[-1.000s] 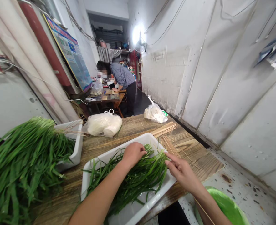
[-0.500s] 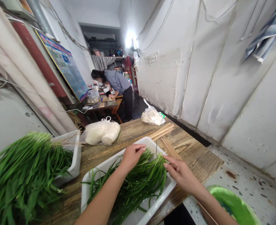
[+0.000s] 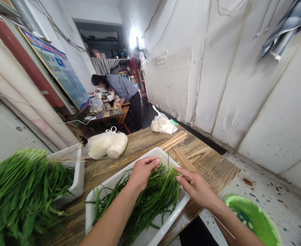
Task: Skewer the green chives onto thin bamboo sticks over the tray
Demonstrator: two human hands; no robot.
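Note:
Green garlic chives (image 3: 155,198) lie in a white plastic tray (image 3: 89,208), their pale ends toward the far right rim. My left hand (image 3: 144,172) is closed over the chives, thumb and forefinger pinching a pale stem end. At the pale ends of the bunch, my right hand (image 3: 195,184) is closed in a pinch. A thin bamboo skewer (image 3: 226,227) shows below my right forearm, in line with those fingers; its front part is hidden. Loose bamboo skewers (image 3: 182,159) lie on the wooden table (image 3: 217,164) beyond the tray.
Left, chives threaded on skewers (image 3: 27,191) overhang a second white tray (image 3: 79,177). Two plastic bags, one with white contents (image 3: 106,145) and another (image 3: 163,123), stand at the table's far side. A green basin (image 3: 264,218) is on the floor. A person (image 3: 123,90) bends over a back table.
The view has shifted slightly, so the scene sits a little further left. Both hands stay at the pale ends of the chives, with only small finger movements.

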